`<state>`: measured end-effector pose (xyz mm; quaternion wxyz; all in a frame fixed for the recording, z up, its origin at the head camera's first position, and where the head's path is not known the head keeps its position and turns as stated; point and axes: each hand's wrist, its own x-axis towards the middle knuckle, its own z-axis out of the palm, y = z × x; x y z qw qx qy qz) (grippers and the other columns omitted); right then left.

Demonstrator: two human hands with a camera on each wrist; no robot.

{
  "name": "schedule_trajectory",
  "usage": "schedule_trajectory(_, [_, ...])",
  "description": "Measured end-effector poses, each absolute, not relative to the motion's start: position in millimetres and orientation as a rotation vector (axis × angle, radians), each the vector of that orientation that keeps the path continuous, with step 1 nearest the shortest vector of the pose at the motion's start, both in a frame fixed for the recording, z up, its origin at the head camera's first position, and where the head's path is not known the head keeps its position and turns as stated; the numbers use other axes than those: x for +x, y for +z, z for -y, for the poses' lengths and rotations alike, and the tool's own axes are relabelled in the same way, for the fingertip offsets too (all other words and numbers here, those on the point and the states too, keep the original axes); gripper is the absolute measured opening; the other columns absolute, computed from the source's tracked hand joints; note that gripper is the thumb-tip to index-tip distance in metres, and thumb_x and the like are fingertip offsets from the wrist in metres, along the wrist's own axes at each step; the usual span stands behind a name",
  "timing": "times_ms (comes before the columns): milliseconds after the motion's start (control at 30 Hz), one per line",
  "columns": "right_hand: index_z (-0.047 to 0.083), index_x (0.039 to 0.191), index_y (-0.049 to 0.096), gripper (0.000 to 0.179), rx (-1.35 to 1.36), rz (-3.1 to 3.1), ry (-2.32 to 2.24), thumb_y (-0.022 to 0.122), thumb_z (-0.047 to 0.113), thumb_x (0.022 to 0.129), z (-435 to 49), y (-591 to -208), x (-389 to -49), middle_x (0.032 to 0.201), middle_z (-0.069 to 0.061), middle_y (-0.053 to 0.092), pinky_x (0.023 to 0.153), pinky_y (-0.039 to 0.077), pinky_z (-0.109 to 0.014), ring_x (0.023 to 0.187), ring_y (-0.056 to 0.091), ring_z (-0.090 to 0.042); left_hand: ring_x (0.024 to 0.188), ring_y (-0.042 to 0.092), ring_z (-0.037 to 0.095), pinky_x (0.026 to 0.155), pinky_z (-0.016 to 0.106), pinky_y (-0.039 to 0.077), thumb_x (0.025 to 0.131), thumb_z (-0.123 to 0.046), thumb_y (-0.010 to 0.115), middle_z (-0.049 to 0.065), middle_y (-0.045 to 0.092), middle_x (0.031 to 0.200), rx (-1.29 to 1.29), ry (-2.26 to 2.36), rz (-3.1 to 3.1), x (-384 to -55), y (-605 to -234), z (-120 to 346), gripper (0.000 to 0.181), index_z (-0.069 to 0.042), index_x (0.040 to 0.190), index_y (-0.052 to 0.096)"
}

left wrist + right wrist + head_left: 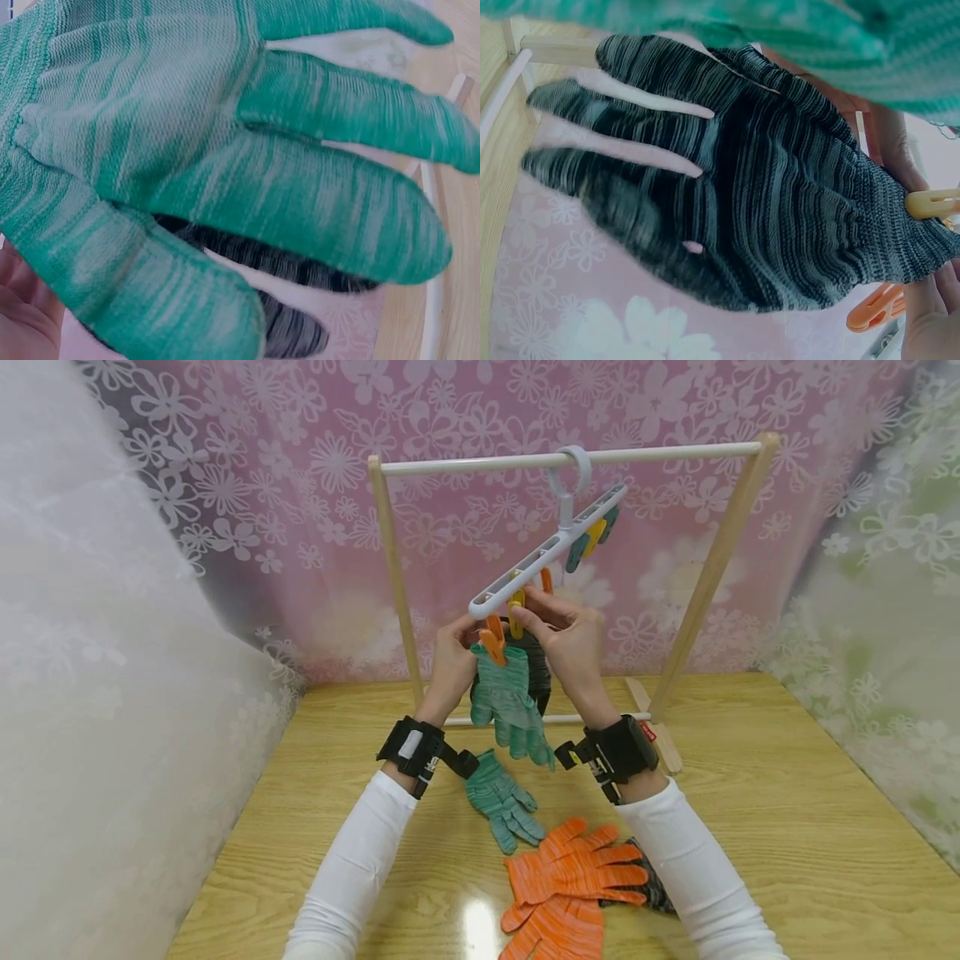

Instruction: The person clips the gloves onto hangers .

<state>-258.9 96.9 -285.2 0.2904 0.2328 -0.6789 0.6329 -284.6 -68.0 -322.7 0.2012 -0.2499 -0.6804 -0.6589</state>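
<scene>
A white clip hanger (551,550) hangs tilted from the rack's bar. An orange clothespin (492,642) at its near end grips a green glove (506,693), fingers down. Behind it hangs a black-grey striped glove (780,187), its cuff at a yellow clothespin (516,617). My right hand (576,647) pinches that yellow clothespin between thumb and fingers. On the other side, my left hand (452,667) holds the striped glove's cuff; its fingertips are partly hidden behind the green glove and orange clothespin. In the left wrist view the green glove (150,135) covers most of the hand.
A second green glove (502,802) lies on the wooden table (337,827). Nearer are orange gloves (570,877) and another dark glove (652,881), partly under the right sleeve. Teal and yellow clothespins (594,537) hang at the hanger's far end. The rack's wooden posts (705,581) stand behind.
</scene>
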Motion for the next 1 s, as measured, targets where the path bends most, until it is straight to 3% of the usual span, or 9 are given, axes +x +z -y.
schedule_trajectory(133, [0.003,0.125,0.071,0.039,0.619,1.837,1.684,0.080,0.008,0.088,-98,-287,-259,0.112,-0.021,0.074,0.084,0.059,-0.027,0.092,0.071,-0.002,0.102,0.068,0.039,0.093,0.034,0.055,0.092,0.022,0.048,0.031,0.070,0.110,-0.700,-1.812,1.934,-285,-325,69,0.039,0.011,0.125,0.065])
schedule_trajectory(300, [0.003,0.127,0.071,0.039,0.633,1.855,1.666,0.079,0.008,0.089,-100,-288,-260,0.112,-0.020,0.074,0.087,0.059,-0.031,0.094,0.070,-0.003,0.113,0.065,0.038,0.105,0.040,0.050,0.075,0.033,0.031,0.030,0.069,0.114,-0.672,-1.784,1.984,-284,-328,71,0.068,0.010,0.129,0.063])
schedule_trajectory(467, [0.000,0.126,0.069,0.037,0.674,1.829,1.697,0.077,0.004,0.090,-103,-288,-261,0.112,-0.022,0.073,0.087,0.059,-0.030,0.096,0.071,-0.007,0.113,0.065,0.037,0.082,0.025,0.045,0.074,0.032,0.031,0.029,0.070,0.114,-0.679,-1.767,2.015,-284,-331,71,0.067,0.010,0.127,0.065])
schedule_trajectory(733, [0.002,0.129,0.068,0.038,0.712,1.846,1.694,0.074,0.003,0.092,-113,-292,-261,0.116,-0.022,0.071,0.085,0.058,-0.025,0.098,0.070,-0.009,0.108,0.065,0.035,0.058,0.026,0.028,0.078,0.033,0.032,0.027,0.071,0.113,-0.690,-1.776,2.040,-286,-337,72,0.063,0.008,0.123,0.067])
schedule_trajectory(833, [0.003,0.129,0.068,0.035,0.694,1.841,1.696,0.073,0.006,0.094,-119,-293,-261,0.116,-0.021,0.071,0.085,0.057,-0.025,0.097,0.069,-0.009,0.096,0.063,0.030,0.052,0.027,0.021,0.080,0.032,0.032,0.026,0.071,0.114,-0.666,-1.768,2.066,-286,-340,73,0.062,0.006,0.124,0.067])
schedule_trajectory(900, [0.003,0.128,0.069,0.033,0.667,1.835,1.697,0.072,0.009,0.096,-123,-294,-262,0.115,-0.019,0.072,0.084,0.057,-0.025,0.095,0.069,-0.010,0.093,0.061,0.022,0.051,0.027,0.021,0.080,0.032,0.032,0.025,0.071,0.114,-0.654,-1.768,2.078,-286,-341,73,0.062,0.006,0.125,0.067])
schedule_trajectory(1000, [0.000,0.126,0.069,0.031,0.624,1.807,1.703,0.071,0.010,0.096,-128,-293,-264,0.114,-0.017,0.073,0.083,0.058,-0.025,0.092,0.069,-0.010,0.073,0.051,0.016,0.050,0.026,0.023,0.081,0.030,0.033,0.023,0.071,0.115,-0.649,-1.774,2.096,-285,-343,74,0.062,0.004,0.126,0.067])
